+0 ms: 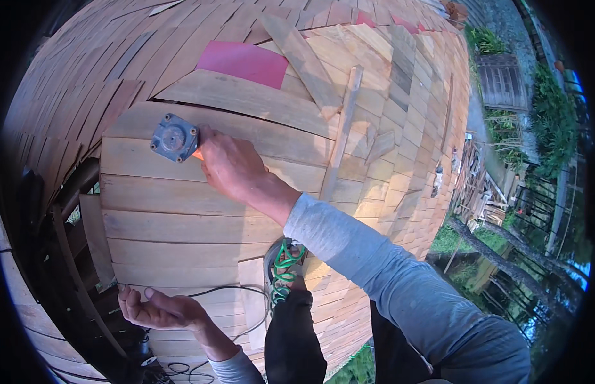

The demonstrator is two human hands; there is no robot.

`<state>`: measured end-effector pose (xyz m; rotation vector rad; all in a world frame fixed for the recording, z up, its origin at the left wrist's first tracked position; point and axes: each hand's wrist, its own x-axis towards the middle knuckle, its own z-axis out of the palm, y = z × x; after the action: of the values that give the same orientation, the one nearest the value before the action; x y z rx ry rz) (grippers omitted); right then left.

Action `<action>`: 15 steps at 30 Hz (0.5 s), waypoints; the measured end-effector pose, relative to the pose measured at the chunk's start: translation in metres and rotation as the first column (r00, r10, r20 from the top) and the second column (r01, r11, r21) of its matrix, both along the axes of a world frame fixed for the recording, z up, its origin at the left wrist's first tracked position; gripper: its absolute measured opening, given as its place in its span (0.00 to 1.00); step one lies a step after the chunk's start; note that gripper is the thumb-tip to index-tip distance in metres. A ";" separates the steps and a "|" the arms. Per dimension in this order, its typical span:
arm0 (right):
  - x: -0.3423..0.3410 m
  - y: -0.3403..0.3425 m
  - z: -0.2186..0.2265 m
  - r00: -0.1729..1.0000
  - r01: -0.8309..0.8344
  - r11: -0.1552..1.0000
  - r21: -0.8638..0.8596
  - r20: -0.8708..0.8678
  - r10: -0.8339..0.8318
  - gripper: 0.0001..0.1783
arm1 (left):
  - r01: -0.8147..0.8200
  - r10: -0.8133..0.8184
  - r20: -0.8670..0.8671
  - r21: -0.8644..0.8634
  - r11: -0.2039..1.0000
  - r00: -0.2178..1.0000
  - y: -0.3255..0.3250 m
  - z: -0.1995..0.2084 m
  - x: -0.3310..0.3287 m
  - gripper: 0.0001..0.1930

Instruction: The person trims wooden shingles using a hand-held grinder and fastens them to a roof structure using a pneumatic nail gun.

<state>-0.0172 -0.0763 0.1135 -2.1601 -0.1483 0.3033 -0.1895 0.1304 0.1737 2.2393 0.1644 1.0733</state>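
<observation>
My right hand (230, 160) grips a nail gun (174, 137), seen from above with its square, bolted grey cap and a bit of orange body. The tool is over the pale wooden shingles (182, 192) near the upper left of the lighter boards; its nose is hidden below it. My left hand (163, 310) is at the lower left, beside the shingles' open edge. Its fingers are half curled, the thumb stands apart, and nothing shows in it. A green coiled hose (285, 272) lies by my foot.
A loose wooden batten (342, 134) and a slanted board (304, 64) lie on the shingled roof, near a pink sheet (243, 63). Dark gaps between framing (76, 256) run along the left edge. A black cable (236, 288) loops near my legs. Greenery and scrap wood (480, 192) lie below, right.
</observation>
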 end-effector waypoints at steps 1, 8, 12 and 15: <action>-0.002 0.000 -0.004 0.998 0.021 0.999 0.050 0.060 -0.024 0.20 | -0.018 0.018 0.020 0.016 1.000 1.000 0.001 0.011 0.007 0.14; -0.101 -0.058 -0.026 0.931 0.317 0.907 0.279 0.093 -0.354 0.15 | 0.196 -0.183 0.096 -0.151 0.969 0.978 -0.084 0.004 0.118 0.19; -0.199 -0.124 -0.042 0.835 0.550 0.809 0.208 -0.171 -0.524 0.09 | 0.500 -0.435 -0.299 0.195 0.844 0.850 -0.144 -0.059 0.172 0.26; -0.235 -0.152 -0.041 0.637 0.740 0.658 0.140 -0.461 -0.618 0.11 | 0.651 -0.439 -0.496 0.429 0.627 0.749 -0.165 -0.120 0.207 0.40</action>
<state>-0.2518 -0.2286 0.0720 -1.6342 0.8051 0.2123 0.0172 -0.0348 0.0534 2.7213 -0.7938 0.3828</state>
